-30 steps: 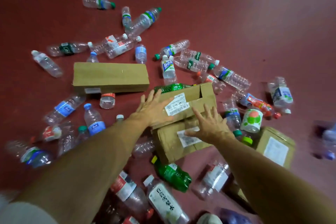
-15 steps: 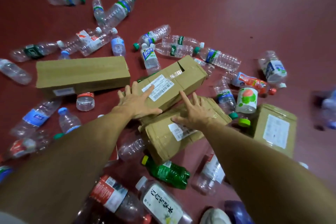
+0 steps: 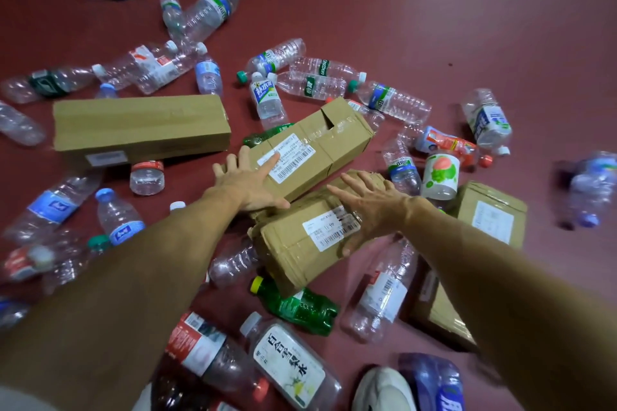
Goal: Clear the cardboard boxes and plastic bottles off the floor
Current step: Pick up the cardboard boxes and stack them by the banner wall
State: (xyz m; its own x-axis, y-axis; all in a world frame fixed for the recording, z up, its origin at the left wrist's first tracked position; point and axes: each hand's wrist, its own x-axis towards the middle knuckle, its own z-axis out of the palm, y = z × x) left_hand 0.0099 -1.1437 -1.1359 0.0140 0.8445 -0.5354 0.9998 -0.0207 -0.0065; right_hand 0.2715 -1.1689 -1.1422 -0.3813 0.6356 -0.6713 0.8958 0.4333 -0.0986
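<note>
- Cardboard taped box (image 3: 310, 150) overlaps crumpled box (image 3: 293, 243) among bottles (image 3: 300, 307) on the floor (image 3: 434, 10).
- Left hand (image 3: 248, 185) lies flat on the taped box; right hand (image 3: 372, 207) is splayed over the crumpled box.
- Box pickup seems to be starting; next, grip both and lift.

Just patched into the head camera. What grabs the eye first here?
Two bare arms reach into the middle: the left hand rests flat on a taped box, and the right hand spreads over a crumpled box nearer the camera. Around them the red floor is strewn with plastic bottles, and a long box lies to the left.
</note>
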